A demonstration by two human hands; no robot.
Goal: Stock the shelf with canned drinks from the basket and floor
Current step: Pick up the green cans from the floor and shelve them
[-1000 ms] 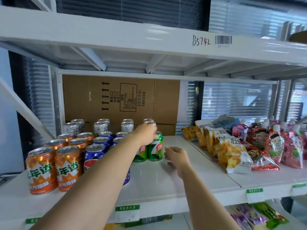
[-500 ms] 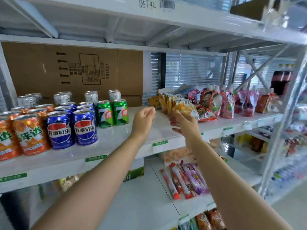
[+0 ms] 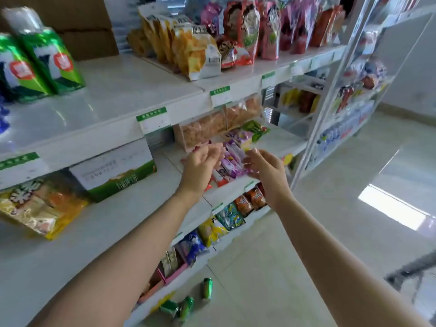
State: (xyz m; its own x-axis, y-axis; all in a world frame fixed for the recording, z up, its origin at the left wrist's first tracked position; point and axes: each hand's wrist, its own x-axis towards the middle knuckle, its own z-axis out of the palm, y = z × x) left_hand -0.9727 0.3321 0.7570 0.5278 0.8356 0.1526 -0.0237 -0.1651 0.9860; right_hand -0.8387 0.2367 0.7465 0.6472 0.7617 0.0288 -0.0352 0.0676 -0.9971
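Note:
Two green cans (image 3: pixel 35 64) stand on the white upper shelf (image 3: pixel 122 90) at the far left, blurred. Three more green cans (image 3: pixel 186 303) lie on the tiled floor beside the foot of the shelving. My left hand (image 3: pixel 200 164) and my right hand (image 3: pixel 264 168) hang in the air in front of the middle shelf, side by side. Both have loosely curled fingers and hold nothing. No basket is in view.
Yellow and red snack bags (image 3: pixel 195 48) fill the right of the upper shelf. A green and white carton (image 3: pixel 115 168) and purple packets (image 3: pixel 231 159) sit on the middle shelf. Lower shelves hold more snacks. A second rack (image 3: pixel 349 95) stands to the right over tiled floor.
My view has swung down and to the right. Both hands have dropped from the upper shelf's edge to the middle shelf's height. The cans on the floor have come into sight.

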